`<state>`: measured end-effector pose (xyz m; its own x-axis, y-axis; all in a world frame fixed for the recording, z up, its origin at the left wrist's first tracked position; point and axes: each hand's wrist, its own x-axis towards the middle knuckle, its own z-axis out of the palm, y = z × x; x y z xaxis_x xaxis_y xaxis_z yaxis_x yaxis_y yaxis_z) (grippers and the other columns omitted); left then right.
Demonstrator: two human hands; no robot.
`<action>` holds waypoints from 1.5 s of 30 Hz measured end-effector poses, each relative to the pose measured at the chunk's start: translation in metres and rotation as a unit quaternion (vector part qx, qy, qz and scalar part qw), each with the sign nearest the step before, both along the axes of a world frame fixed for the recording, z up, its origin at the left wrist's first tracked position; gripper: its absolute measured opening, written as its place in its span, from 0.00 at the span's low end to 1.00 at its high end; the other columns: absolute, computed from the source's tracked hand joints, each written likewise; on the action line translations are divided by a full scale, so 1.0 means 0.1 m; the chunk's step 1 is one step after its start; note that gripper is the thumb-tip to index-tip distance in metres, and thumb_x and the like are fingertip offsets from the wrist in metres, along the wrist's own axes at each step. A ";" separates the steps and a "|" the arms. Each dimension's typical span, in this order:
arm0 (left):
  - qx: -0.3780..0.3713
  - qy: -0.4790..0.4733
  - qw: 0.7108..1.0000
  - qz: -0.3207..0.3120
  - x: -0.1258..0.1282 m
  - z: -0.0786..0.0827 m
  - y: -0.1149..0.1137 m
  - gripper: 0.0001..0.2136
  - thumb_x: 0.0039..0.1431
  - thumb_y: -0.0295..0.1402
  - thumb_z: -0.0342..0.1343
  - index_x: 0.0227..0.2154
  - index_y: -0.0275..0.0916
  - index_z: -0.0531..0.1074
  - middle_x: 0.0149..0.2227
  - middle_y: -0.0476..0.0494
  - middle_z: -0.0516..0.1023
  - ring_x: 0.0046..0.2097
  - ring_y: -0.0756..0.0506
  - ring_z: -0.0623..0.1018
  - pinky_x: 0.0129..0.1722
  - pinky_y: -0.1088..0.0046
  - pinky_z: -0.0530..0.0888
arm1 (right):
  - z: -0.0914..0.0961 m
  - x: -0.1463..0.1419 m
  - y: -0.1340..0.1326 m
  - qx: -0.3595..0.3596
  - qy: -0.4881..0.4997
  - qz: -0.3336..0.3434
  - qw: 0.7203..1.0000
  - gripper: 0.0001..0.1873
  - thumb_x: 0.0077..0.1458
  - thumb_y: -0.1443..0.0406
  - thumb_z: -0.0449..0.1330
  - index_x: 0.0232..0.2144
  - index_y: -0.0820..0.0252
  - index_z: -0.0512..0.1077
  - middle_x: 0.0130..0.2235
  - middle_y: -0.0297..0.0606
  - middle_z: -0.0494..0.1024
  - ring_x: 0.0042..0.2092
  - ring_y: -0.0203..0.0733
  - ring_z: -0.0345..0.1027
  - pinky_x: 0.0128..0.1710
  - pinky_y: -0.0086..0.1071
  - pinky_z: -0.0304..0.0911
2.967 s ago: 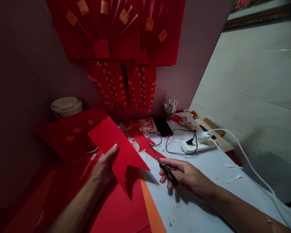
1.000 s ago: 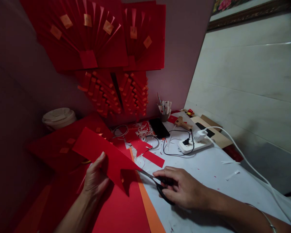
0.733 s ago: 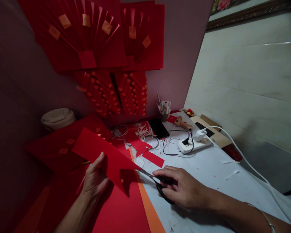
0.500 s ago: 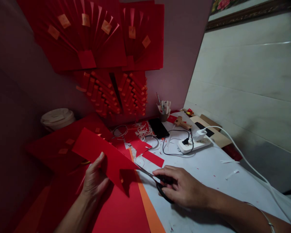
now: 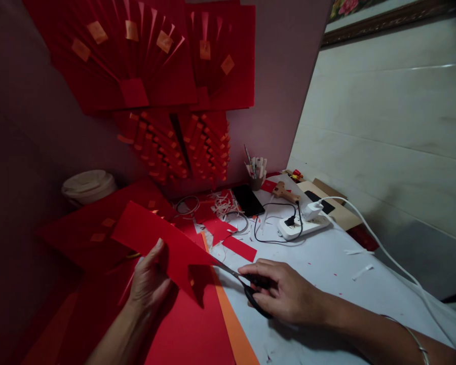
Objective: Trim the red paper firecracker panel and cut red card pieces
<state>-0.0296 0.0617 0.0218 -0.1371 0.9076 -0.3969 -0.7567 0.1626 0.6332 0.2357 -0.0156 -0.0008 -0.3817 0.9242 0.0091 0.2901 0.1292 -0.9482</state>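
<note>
My left hand (image 5: 151,276) grips a red sheet of paper (image 5: 171,245) by its lower edge, thumb on top and fingers underneath. The sheet is tilted and ends in a pointed tip at the lower right. Black-handled scissors (image 5: 233,274) sit in my right hand (image 5: 285,291), fingers through the handles. Their blades reach the right corner of the paper, and part of them is hidden by it. Beneath my left hand lie larger red sheets (image 5: 197,334), with a strip of orange paper (image 5: 230,324) along their right edge.
Red paper fans (image 5: 133,61) and rolled-paper ornaments (image 5: 207,147) hang at the back. On the white table are a phone (image 5: 248,199), a pen cup (image 5: 257,180), a glue gun (image 5: 285,192), a power strip (image 5: 302,228) with cables, and paper scraps (image 5: 241,248). A white-lidded container (image 5: 89,185) stands left.
The scissor blades have moved slightly further onto the right corner of the red paper. Both hands stay in nearly the same place; the view has shifted a little.
</note>
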 end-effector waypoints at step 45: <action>-0.019 -0.034 0.999 -0.020 -0.07 -0.04 0.03 0.18 0.66 0.22 0.43 0.30 0.36 0.78 0.27 0.42 0.85 0.27 0.44 0.83 0.29 0.67 0.83 | 0.07 0.02 0.01 0.052 -0.022 0.016 0.998 0.26 0.50 0.74 0.60 0.52 0.55 0.75 0.35 0.35 0.70 0.32 0.36 0.64 0.31 0.28 0.62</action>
